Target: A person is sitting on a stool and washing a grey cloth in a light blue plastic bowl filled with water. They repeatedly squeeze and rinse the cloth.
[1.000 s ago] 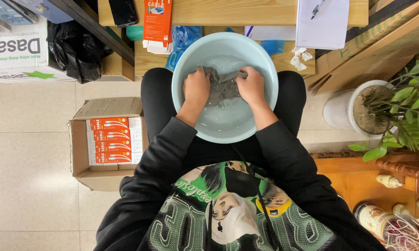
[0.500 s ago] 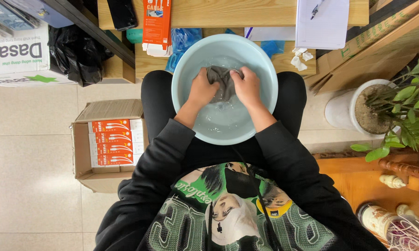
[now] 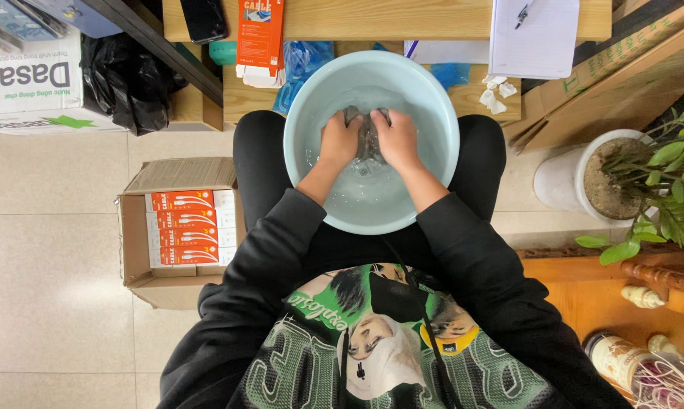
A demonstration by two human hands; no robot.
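Both hands sit inside the basin [image 3: 300, 170] on the person's lap, in shallow water. The left hand [image 3: 340, 139] and right hand [image 3: 397, 139] are each curled tight on the grey cloth [image 3: 368, 136] bunched between them, near the basin's far side. Left of the basin, a box [image 3: 141, 250] of red packs stands on the floor.

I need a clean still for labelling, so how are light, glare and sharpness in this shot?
Head view: light is soft and even, shadows faint; the basin rim and floor boxes are sharp. Rippled water blurs the grey cloth between the left hand and right hand. Edges bow slightly from the wide lens.
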